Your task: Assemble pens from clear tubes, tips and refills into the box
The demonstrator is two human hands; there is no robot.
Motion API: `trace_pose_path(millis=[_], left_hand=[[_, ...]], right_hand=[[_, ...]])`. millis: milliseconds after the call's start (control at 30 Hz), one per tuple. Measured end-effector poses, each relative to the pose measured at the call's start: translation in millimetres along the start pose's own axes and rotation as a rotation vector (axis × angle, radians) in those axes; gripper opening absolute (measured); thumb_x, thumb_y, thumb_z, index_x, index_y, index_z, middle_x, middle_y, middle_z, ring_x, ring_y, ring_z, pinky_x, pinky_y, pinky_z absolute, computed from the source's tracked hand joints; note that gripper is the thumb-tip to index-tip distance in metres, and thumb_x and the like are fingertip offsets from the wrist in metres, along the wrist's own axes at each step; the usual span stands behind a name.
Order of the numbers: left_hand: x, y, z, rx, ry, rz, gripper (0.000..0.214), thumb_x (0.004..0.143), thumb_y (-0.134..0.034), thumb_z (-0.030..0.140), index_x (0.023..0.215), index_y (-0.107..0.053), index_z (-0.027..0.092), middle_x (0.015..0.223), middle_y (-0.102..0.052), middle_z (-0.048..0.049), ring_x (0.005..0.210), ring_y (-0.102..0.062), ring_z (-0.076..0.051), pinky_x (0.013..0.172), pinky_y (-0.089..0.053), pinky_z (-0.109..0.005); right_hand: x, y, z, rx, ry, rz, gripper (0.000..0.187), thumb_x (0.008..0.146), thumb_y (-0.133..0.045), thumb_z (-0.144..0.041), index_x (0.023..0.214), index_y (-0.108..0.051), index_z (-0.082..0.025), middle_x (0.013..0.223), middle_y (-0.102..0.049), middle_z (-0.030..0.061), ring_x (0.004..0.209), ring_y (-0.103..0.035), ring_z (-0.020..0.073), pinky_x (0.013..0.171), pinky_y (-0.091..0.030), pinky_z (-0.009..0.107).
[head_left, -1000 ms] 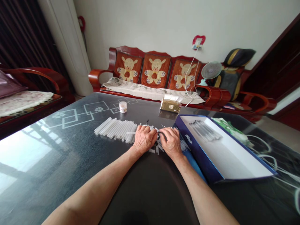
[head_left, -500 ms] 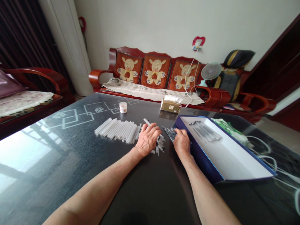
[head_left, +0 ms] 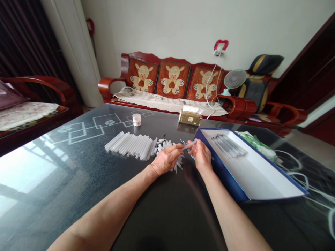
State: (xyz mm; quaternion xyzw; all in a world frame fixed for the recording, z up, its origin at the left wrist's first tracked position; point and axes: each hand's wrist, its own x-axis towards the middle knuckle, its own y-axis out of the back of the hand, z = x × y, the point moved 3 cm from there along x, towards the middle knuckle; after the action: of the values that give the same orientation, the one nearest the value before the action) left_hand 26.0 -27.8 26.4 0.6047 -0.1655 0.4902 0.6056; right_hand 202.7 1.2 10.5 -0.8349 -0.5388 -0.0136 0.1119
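Centrally, the left hand [head_left: 166,160] is pinching a white tube [head_left: 189,144] over the table [head_left: 91,177]; the right hand [head_left: 203,157] is meeting the tube's far end, grip unclear, beside the blue box [head_left: 230,183].

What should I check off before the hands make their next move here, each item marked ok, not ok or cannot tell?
1. White tube held at one end by the left hand: ok.
2. Right hand closed firmly on the tube's other end: cannot tell; its fingers are there, but how firmly they hold does not show.
3. Row of white tubes lying side by side on the table: ok.
4. Short white and black pieces sorted: not ok; they lie jumbled, partly hidden by the left hand.
5. Thin dark rods fully in view: not ok; the right hand hides part of them.
6. Box open at the top: ok.
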Motion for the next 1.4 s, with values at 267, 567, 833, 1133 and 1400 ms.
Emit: trace_pose_path(millis=[267,567,833,1133,1400], left_hand=[[1,0.3,-7,0.489,0.191,-0.072,0.030,0.094,-0.039,0.018,0.117,-0.058,0.018,0.093,-0.068,-0.0080,0.083,-0.062,-0.020,0.079,-0.044,-0.035],[4,2.8,-1,0.538,0.324,-0.072,0.024,0.097,-0.040,0.031,0.099,-0.062,0.021,0.079,-0.062,-0.0048,0.076,-0.057,-0.018,0.067,-0.040,-0.029],[4,1.0,-4,0.492,0.398,-0.113,0.027,0.097,-0.040,0.034,0.086,-0.059,0.019,0.081,-0.060,-0.0065,0.078,-0.058,-0.018,0.063,-0.042,-0.026],[11,-1.4,-5,-0.189,0.670,-0.116,0.030,0.093,-0.044,0.038,0.076,-0.059,0.018,0.067,-0.061,-0.0016,0.058,-0.056,-0.011,0.055,-0.042,-0.022],[16,-6.8,-3,-0.853,0.956,-0.137,0.035,0.086,-0.051,0.050,0.076,-0.057,0.016,0.059,-0.057,0.0016,0.041,-0.047,-0.007,0.040,-0.033,-0.020]], right_hand=[[-14,-16,-6,0.323,-0.191,-0.069,0.038,0.056,-0.083,-0.036,0.082,-0.063,-0.019,0.079,-0.072,0.0019,0.062,-0.065,0.0116,0.048,-0.049,0.019],[-42,-43,-13,0.325,-0.193,-0.180,0.034,0.059,-0.082,-0.038,0.079,-0.060,-0.020,0.076,-0.069,-0.0023,0.065,-0.063,0.0123,0.051,-0.048,0.021],[-45,-48,-7,0.435,-0.229,-0.052,0.037,0.055,-0.084,-0.031,0.085,-0.066,-0.020,0.081,-0.072,0.0009,0.070,-0.066,0.0131,0.063,-0.054,0.026],[-34,-38,-10,0.395,-0.104,-0.132,0.035,0.059,-0.082,-0.032,0.088,-0.067,-0.018,0.079,-0.071,0.0014,0.072,-0.065,0.0144,0.069,-0.055,0.030],[-32,-37,-19,0.449,-0.134,-0.263,0.038,0.062,-0.080,-0.035,0.095,-0.066,-0.023,0.085,-0.070,-0.0003,0.079,-0.066,0.0148,0.071,-0.054,0.029]])
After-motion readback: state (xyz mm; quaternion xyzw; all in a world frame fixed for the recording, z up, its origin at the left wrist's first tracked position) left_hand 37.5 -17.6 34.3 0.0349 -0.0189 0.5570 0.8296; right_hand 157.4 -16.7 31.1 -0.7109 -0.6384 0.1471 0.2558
